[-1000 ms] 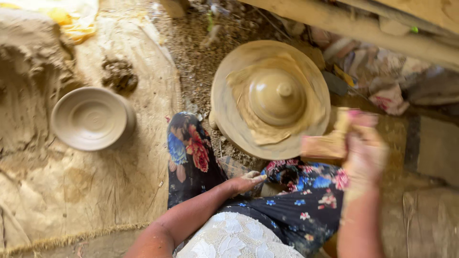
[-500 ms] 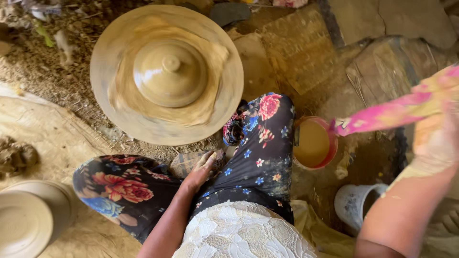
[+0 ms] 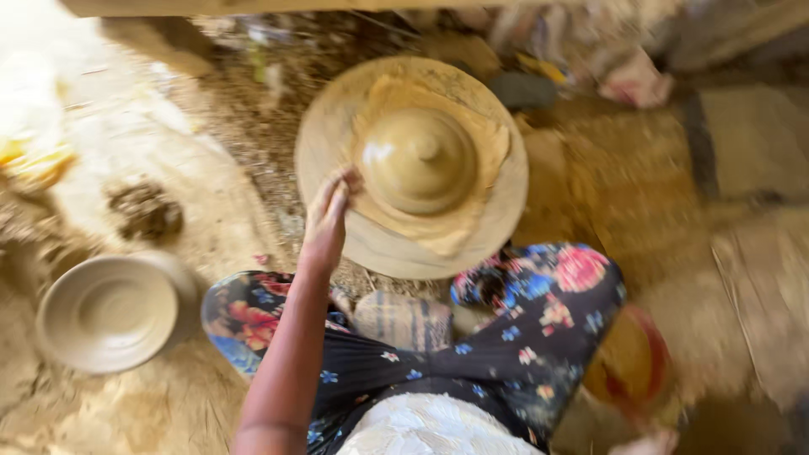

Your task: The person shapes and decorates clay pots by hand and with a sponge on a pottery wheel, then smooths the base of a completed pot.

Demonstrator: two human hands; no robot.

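A round potter's wheel (image 3: 396, 253) lies on the ground in front of me, blurred. A domed mound of wet tan clay (image 3: 419, 160) sits at its centre on a ragged clay sheet. My left hand (image 3: 327, 221) reaches over my knee, fingers stretched, and its tips touch the left edge of the clay. It holds nothing. My right hand is out of the picture. My legs in dark floral trousers (image 3: 539, 312) are folded in front of the wheel.
A shaped clay bowl (image 3: 114, 312) stands on sacking at the left, with a dark lump of clay (image 3: 147, 211) behind it. A red-rimmed pot of muddy water (image 3: 628, 362) sits by my right knee. Straw, rags and debris lie behind the wheel.
The view swung back to the left. My left hand rose from my lap and now touches the clay on the wheel. My right hand and the pink cloth have gone from view.
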